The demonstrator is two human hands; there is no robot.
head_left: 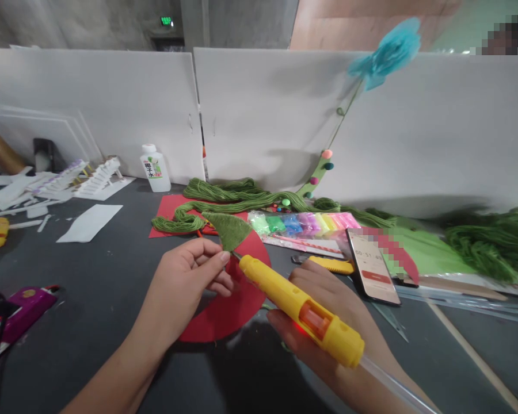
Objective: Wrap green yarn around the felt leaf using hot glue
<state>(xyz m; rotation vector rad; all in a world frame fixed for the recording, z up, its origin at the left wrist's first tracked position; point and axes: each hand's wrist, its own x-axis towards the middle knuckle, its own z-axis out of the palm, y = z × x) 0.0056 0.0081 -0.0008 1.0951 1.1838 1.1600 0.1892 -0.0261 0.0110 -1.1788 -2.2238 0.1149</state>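
Note:
Between the thumb and fingers of my left hand (190,282), a red paper crescent (237,319) is pinched near its upper end. Green yarn wrapping (229,230) covers that pointed upper tip, while the lower curve is bare red. My right hand (343,302) is closed around a yellow hot glue gun (276,283) with a clear glue stick (391,382) in its back. The gun's nozzle meets or nearly touches the lower edge of the wrapping, right by my left thumb; actual contact is unclear. My right fingers are partly hidden behind the gun.
Green yarn skeins (228,192) lie along the white partition (259,115). Coloured clay packets (302,223), a yellow utility knife (332,264) and a phone (373,267) sit ahead and right. A white bottle (155,169) stands at the back; a purple device (21,319) is left.

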